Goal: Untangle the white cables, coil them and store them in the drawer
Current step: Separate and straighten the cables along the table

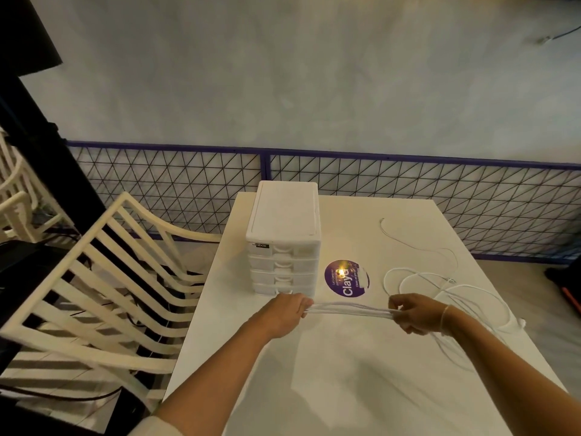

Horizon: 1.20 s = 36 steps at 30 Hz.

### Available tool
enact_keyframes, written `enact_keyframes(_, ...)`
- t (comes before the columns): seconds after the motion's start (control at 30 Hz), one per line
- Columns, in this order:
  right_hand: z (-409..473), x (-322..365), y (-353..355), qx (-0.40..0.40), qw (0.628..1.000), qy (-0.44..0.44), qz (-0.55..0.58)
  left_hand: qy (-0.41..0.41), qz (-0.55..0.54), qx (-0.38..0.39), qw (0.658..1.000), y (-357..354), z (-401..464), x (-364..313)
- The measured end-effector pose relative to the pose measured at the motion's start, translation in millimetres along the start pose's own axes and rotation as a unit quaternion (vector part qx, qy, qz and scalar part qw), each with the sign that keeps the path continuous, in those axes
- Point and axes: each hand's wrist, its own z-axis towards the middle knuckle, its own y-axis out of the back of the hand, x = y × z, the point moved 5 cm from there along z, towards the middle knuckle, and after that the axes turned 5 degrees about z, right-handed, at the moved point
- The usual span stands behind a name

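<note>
White table (314, 388) beside a mesh railing carries a white drawer unit (284, 237), its drawers closed. Just in front of it, the left hand (283, 313) and right hand (415, 313) each curl their fingers around a bundle of white cables (349, 309) stretched between them. Loose cable loops trail right of the unit, past a purple round sticker (345, 279).

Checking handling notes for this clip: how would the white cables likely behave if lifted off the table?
Probably floppy: the white cables lie in loose curving loops. Likely light, since the strands stretched between left hand and right hand barely sag. Trailing loops may snag.
</note>
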Motion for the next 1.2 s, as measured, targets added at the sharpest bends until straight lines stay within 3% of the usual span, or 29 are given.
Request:
enact_keyframes(0.13, -11, -36, 26, -0.057, 0.985, -0.053, -0.152, 0.044, -0.009, -0.019, 0.999, 8, -4, 22)
enact_keyframes(0.23, -14, -48, 20, -0.013, 0.964, -0.119, -0.236, 0.049, 0.013, -0.018, 0.999, 10, -6, 27)
enact_keyframes(0.33, -1, -25, 4, -0.068, 0.977, -0.087, -0.181, 0.027, 0.048, -0.006, 0.998, 6, -6, 15)
enact_keyframes(0.43, 7, 33, -13, -0.125, 0.98, 0.061, -0.144, 0.008, 0.045, 0.007, 0.999, -2, -7, 3)
enact_keyframes(0.53, 4, 85, -43, -0.08, 0.983, 0.158, -0.053, 0.008, 0.027, 0.01, 1.0, -8, -6, -5)
enact_keyframes(0.63, 8, 99, -69, 0.0, 0.986, 0.141, 0.093, 0.005, 0.021, 0.007, 1.0, -10, -6, -13)
enact_keyframes(0.7, 9, 97, -76, 0.033, 0.985, 0.114, 0.125, 0.006, 0.009, 0.0, 1.0, -8, -8, -13)
enact_keyframes(0.8, 9, 93, -79, 0.056, 0.991, 0.076, 0.093, 0.014, -0.016, 0.007, 1.0, -7, -12, -5)
enact_keyframes(0.87, 10, 93, -76, 0.049, 0.995, 0.091, 0.008, 0.018, -0.018, 0.02, 0.999, -7, -11, 0)
enact_keyframes(0.97, 9, 92, -68, 0.006, 0.987, 0.134, -0.084, 0.009, 0.002, 0.054, 0.999, -8, -11, -4)
enact_keyframes(1.13, 9, 83, -55, -0.083, 0.979, 0.149, -0.108, 0.017, -0.05, 0.083, 0.995, -18, -12, -10)
enact_keyframes(1.2, 10, 84, -63, -0.081, 0.978, 0.145, -0.129, 0.017, -0.025, 0.083, 0.996, -17, -11, -1)
